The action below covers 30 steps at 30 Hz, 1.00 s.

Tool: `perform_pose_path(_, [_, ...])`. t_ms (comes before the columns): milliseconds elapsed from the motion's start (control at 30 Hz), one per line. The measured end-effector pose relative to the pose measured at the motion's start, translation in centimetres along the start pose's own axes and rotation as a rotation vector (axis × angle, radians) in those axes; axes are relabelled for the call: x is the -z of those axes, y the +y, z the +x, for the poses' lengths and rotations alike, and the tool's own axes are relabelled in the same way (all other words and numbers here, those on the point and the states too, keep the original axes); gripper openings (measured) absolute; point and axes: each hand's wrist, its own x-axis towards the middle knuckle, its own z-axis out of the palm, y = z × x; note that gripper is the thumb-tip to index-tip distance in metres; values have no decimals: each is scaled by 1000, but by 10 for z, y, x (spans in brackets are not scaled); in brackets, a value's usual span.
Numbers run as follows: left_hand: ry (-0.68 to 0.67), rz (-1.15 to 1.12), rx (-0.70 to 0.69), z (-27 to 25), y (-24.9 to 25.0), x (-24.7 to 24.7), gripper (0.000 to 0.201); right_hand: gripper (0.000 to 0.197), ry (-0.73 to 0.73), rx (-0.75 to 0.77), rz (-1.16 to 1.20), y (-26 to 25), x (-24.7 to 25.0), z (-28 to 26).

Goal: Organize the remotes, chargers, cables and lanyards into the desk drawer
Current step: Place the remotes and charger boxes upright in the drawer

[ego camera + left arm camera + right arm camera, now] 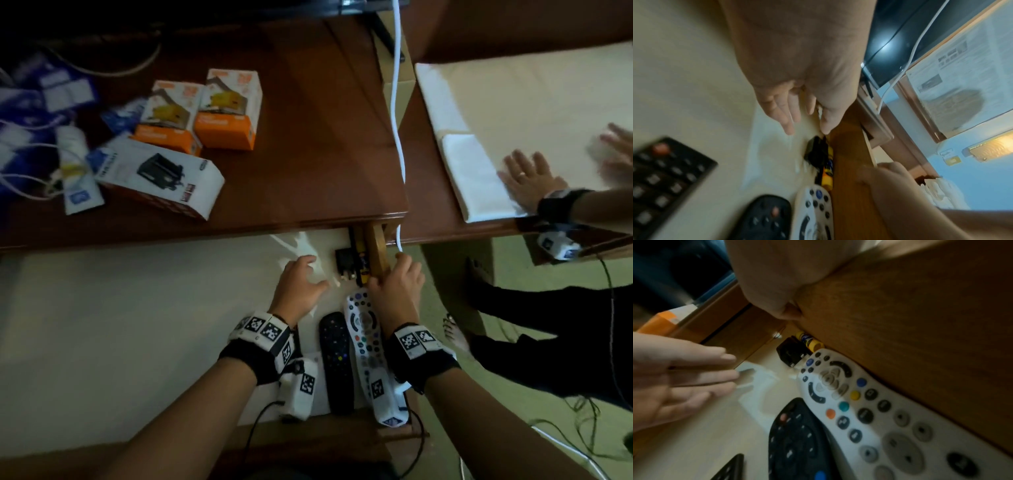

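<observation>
White remote [365, 337] beside right hand [397, 281]

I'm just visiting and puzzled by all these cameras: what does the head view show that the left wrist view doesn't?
Only the head view shows the desk top with two orange boxes, a white box and another person's hand on white cloth. Only the left wrist view shows a third, black remote at the left. Both show the open drawer holding the white remote, dark remote and black charger, with the left hand open over it and the right hand on the drawer's side wall.
</observation>
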Motion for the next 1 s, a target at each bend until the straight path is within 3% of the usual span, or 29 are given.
perform_pose_path(133, [72, -70, -9, -24, -14, 57, 30, 34, 192, 91, 5, -20, 6, -17])
perform_pose_path(233, [172, -94, -37, -39, -23, 104, 11, 23, 147, 208, 69, -50, 9, -17])
perform_pose_path(433, [317, -119, -173, -46, -34, 184, 9, 13, 79, 417, 148, -146, 2, -6])
perform_pose_path(633, [413, -36, -340, -28, -25, 257, 5, 10, -44, 460, 229, -242, -4, -1])
perform_pose_path(767, [399, 115, -429, -5, -17, 288, 12, 26, -58, 492, 158, -290, -12, 15])
perform_pose_path(1000, [187, 536, -446, 32, -16, 293, 54, 46, -179, 398, -80, -330, -14, 55])
